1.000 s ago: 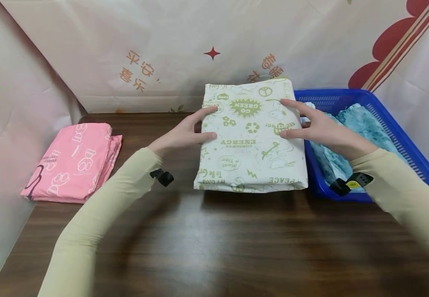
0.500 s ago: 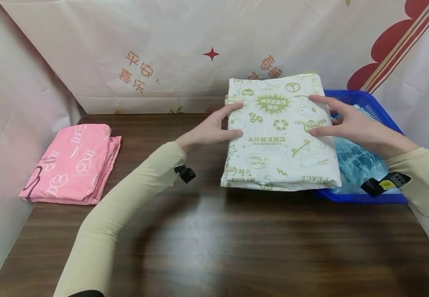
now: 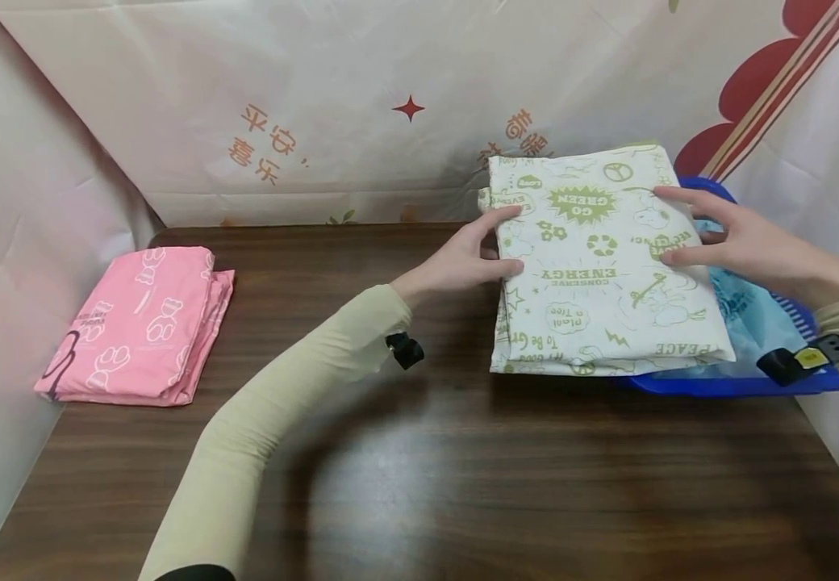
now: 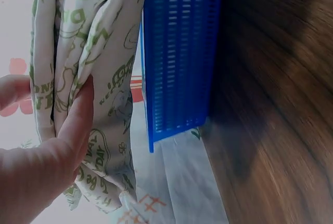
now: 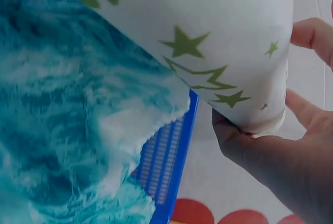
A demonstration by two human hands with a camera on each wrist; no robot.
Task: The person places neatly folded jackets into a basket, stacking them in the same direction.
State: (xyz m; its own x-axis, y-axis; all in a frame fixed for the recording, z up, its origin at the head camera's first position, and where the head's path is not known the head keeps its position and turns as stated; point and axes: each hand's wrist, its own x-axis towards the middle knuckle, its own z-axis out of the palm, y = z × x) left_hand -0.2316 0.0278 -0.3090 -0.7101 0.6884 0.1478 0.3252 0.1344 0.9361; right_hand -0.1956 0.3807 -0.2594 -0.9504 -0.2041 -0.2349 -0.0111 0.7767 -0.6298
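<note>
A folded white cloth with green prints (image 3: 594, 311) is held up off the table, partly over the blue basket. My left hand (image 3: 459, 257) grips its left edge, thumb on top and fingers underneath. In the left wrist view several fabric layers lie between the thumb and fingers of that hand (image 4: 47, 164). On the opposite edge my right hand (image 3: 761, 242) pinches the cloth, and the right wrist view shows this hand (image 5: 281, 156) round a corner of it. Below lies a teal-and-white fluffy fabric (image 5: 67, 115) inside the basket (image 4: 179, 52), mostly covered by the cloth in the head view.
A folded pink cloth with white outline prints (image 3: 139, 331) lies at the left of the dark wooden table (image 3: 405, 484). White patterned sheeting (image 3: 361, 73) hangs behind and on both sides. The basket's front rim (image 3: 746, 386) stands near the right-hand sheeting.
Both hands have carried the white-and-green cloth to the right, from beside the basket to over its left part. The pink cloth stays put.
</note>
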